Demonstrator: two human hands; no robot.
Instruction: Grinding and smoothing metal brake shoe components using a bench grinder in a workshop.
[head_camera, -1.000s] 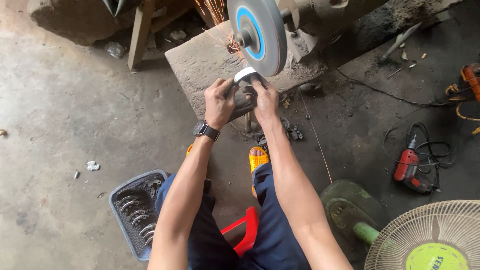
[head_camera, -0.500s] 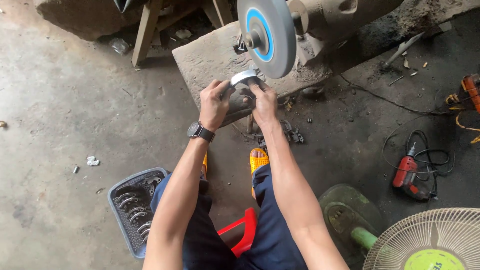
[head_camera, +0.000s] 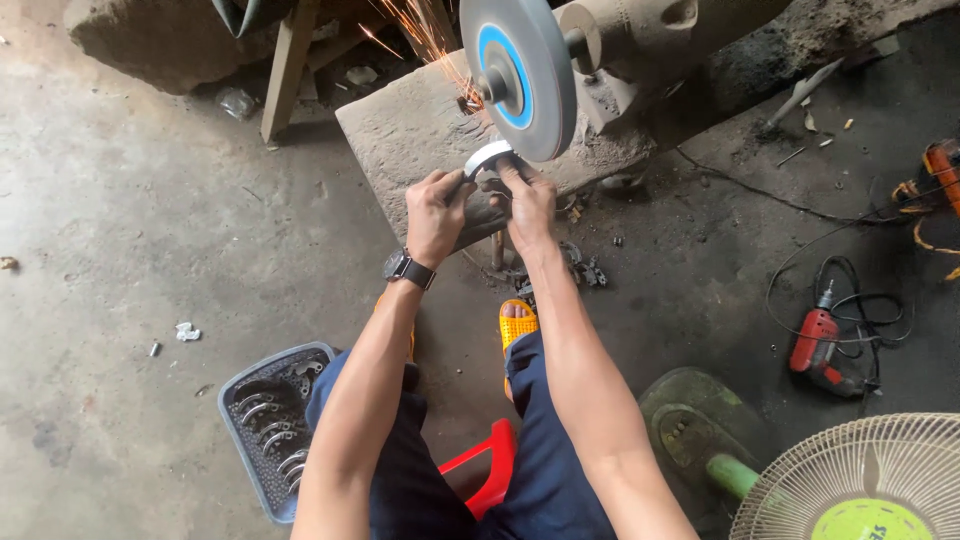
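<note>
Both hands, left hand (head_camera: 437, 208) & right hand (head_camera: 527, 200), clench a curved shiny metal band (head_camera: 487, 157), pressing its edge vs the grey grinding wheel w/ blue centre (head_camera: 520, 75) just above; sparks (head_camera: 420, 30) fly away. Grey plastic basket of similar curved pcs (head_camera: 262, 432) sits well below left.

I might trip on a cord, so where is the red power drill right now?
In the head view the red drill lies on the floor at the person's right, amid its black cord, just above the fan.
</note>
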